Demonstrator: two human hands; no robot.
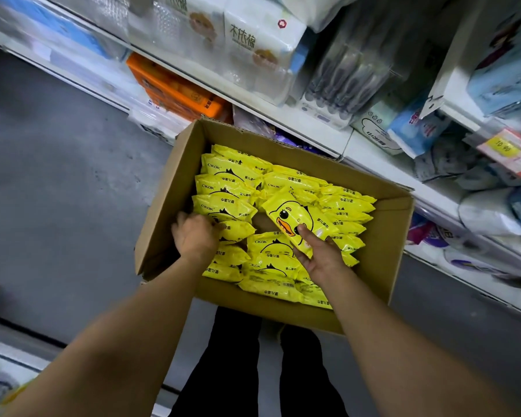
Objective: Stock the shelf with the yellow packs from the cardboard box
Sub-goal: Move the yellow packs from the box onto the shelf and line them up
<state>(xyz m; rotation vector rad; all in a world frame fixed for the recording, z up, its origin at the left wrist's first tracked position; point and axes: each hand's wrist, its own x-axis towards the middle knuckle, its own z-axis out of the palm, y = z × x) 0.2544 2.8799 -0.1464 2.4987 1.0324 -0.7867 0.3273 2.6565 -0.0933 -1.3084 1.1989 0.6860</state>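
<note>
An open cardboard box (382, 260) sits on the floor below me, filled with several yellow packs (223, 188) standing in rows. My right hand (319, 254) holds one yellow pack with a duck face (295, 218), thumb on its front, lifted and tilted above the rows. My left hand (193, 236) reaches into the box's left side, fingers curled on a yellow pack (238, 230) in the left row. The shelf (313, 127) runs along the far side of the box.
White shelves (433, 203) on the right carry tissue packs, an orange pack (175, 88) and a yellow price tag (506, 149). Grey floor (57, 176) lies left of the box. My legs in black trousers (232, 356) stand right behind the box.
</note>
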